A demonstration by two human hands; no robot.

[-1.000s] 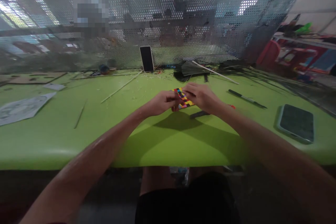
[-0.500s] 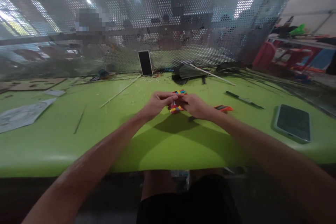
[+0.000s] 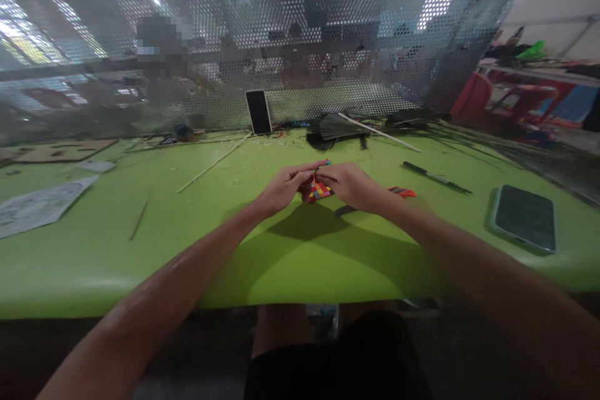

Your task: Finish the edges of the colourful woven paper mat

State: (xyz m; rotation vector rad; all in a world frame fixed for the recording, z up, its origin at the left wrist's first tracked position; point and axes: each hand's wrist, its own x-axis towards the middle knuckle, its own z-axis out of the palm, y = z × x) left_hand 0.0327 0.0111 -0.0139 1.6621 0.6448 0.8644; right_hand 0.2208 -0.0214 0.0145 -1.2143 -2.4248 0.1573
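Observation:
A small woven piece (image 3: 320,192) with red, yellow, blue and dark checks is between my two hands, just above the green table. My left hand (image 3: 285,187) is closed on its left side, thumb and fingers together. From the other side, my right hand (image 3: 349,186) pinches at its upper part, where a thin orange strip shows between the fingertips. My fingers cover much of the piece. Under my right wrist lies an orange and dark tool (image 3: 404,192), partly hidden by the hand.
On the green table (image 3: 187,269) lie a knife (image 3: 435,177) and a phone (image 3: 524,219) to the right. A second phone (image 3: 259,112) leans against the perforated metal screen (image 3: 300,62). A bundle of dark strips (image 3: 337,127) is at the back, and a printed sheet (image 3: 44,206) at left.
My right hand has shifted slightly over the woven piece, and its fingers have bent in at the top. More of the checked lower part and an orange strip now show.

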